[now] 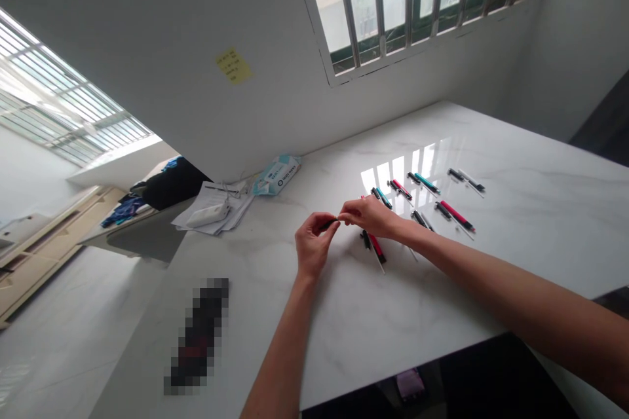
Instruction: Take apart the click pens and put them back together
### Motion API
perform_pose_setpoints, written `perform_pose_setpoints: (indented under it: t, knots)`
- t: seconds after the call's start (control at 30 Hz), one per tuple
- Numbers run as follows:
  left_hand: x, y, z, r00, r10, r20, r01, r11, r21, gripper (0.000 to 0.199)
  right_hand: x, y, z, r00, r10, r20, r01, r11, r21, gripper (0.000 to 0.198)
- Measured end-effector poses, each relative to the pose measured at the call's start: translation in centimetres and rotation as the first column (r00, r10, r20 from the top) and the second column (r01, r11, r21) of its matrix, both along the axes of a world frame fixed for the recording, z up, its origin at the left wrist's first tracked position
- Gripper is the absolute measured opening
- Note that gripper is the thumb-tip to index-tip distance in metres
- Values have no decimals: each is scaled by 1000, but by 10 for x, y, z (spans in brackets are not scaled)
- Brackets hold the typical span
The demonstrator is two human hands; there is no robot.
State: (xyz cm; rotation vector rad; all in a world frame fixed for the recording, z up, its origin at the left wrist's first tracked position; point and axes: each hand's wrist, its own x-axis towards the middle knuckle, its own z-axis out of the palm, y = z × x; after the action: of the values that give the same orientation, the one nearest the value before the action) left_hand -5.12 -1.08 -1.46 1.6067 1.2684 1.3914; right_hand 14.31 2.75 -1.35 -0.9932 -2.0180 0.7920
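Between its thumb and fingers, my left hand (312, 245) pinches a short black pen part (328, 224). The fingertips of my right hand (371, 215) are closed together at the far end of that part; whatever they grip is too small to tell. Taken-apart pens lie in groups around my right hand and forearm. A red pen barrel (376, 247) with black pieces is just below the hand, and a teal pen barrel (384, 198) lies just beyond it. Farther right are another red barrel (456, 215), a teal one (426, 183) and thin white refills (464, 231).
A pack of wipes (278, 175) rests against the wall, beside papers (230, 215) with a white device (209, 214) on them. A blurred-out dark object (199, 337) lies at the left of the white marble-look table (354, 327). A barred window (417, 0) is above.
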Motion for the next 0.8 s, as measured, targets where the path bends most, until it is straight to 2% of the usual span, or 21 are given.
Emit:
perform_pose_setpoints:
  t: [0.07, 0.27, 0.33, 0.47, 0.63, 0.8]
  knots:
    - [1, -1, 0, 1000, -6, -26, 6, 1000, 18, 27, 2, -1, 2, 1000, 5, 24, -5, 1000, 0, 28]
    - [0, 0, -3, 1000, -21, 5, 21, 1000, 0, 27, 10, -1, 6, 992, 84, -95, -88, 996, -36, 17]
    - [0, 1, -2, 1000, -18, 13, 18, 1000, -11, 28, 11, 1, 6, 992, 93, -81, -97, 995, -40, 13]
    - [0, 0, -1, 999, -29, 20, 30, 999, -30, 27, 10, 2, 6, 998, 57, 5, -56, 997, -58, 26]
    - [0, 1, -2, 999, -30, 29, 31, 999, -39, 28, 10, 2, 7, 992, 119, -30, -120, 992, -39, 17]
    - [-1, 2, -3, 999, -34, 39, 36, 998, -48, 28, 10, 3, 5, 994, 106, 4, -105, 994, -41, 21]
